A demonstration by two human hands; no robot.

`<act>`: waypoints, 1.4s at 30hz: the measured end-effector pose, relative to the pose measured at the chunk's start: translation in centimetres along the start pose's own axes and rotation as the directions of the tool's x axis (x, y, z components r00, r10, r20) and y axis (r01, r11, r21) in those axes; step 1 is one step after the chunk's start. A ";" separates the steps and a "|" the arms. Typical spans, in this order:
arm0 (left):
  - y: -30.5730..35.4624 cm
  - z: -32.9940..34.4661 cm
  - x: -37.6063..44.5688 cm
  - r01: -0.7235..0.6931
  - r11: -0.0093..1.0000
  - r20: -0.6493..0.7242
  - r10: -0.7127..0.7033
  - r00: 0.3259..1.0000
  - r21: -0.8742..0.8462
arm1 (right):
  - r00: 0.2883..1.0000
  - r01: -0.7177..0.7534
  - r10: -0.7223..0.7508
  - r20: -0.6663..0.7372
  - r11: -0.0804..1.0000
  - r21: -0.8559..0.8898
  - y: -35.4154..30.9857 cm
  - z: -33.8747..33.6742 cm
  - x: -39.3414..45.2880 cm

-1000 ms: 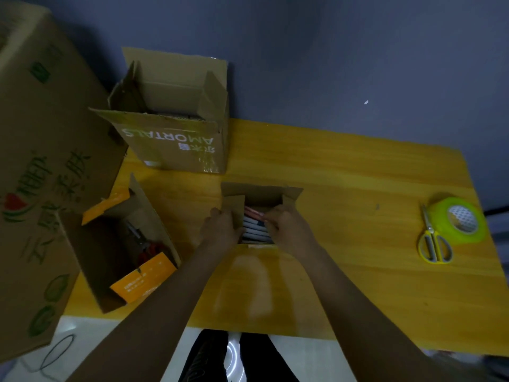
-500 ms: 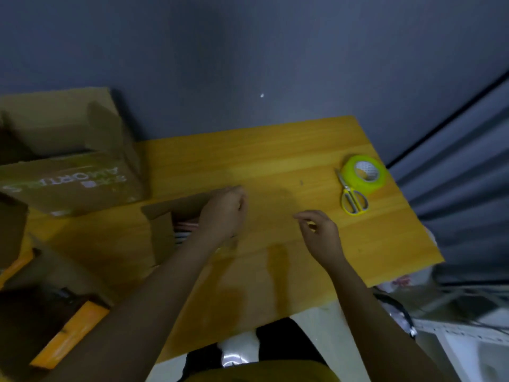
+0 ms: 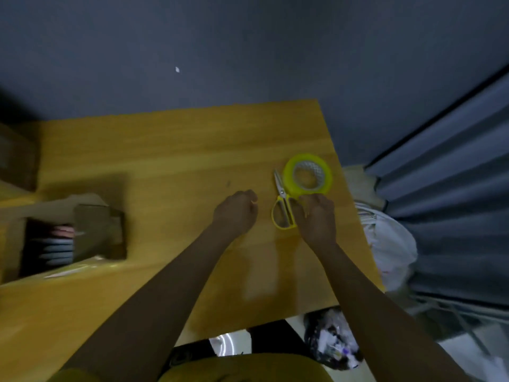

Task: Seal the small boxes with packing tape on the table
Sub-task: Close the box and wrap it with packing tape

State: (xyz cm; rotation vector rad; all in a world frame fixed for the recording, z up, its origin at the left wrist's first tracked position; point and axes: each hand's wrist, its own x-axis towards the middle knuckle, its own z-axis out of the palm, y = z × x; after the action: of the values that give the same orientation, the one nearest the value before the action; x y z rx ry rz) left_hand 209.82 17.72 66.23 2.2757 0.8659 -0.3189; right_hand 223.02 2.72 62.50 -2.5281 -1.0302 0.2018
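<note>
Right hand (image 3: 316, 216) apparently grips scissors (image 3: 282, 208) beside tape roll (image 3: 307, 175); left hand (image 3: 237, 213) fisted, empty (no legible writing).

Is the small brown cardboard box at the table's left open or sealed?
Open: the small brown cardboard box has a flap standing up, stacked items show inside, and no tape is visible across it.

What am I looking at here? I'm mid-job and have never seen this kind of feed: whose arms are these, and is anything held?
No machine: one camera on a person's head looks down at their two bare arms. On the wooden table lie a yellow-green tape roll and yellow-handled scissors, touching it. The right hand is at the scissors and roll; its grip is hidden. The left hand is curled, holding nothing. The small box, still open, sits blurred at left.
</note>
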 end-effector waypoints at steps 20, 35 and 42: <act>2.9 7.3 9.8 0.204 0.975 0.151 -0.189 0.970 -0.089 | 0.949 0.315 -0.292 0.121 0.913 -0.261 6.8 3.1 6.0; -0.3 7.3 7.5 0.175 0.984 0.220 -0.173 0.960 0.010 | 0.980 0.198 -0.182 0.079 0.938 -0.285 5.8 3.7 6.0; -3.3 6.5 5.6 0.232 0.962 0.140 -0.212 0.967 -0.146 | 0.984 -0.033 0.096 0.152 0.926 -0.375 5.9 2.0 10.1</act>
State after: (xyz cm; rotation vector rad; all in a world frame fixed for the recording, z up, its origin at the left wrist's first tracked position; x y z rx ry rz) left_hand 211.92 17.97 57.31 1.9910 1.0465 -0.4669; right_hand 233.53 6.54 58.43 -2.9329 -1.1403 0.2642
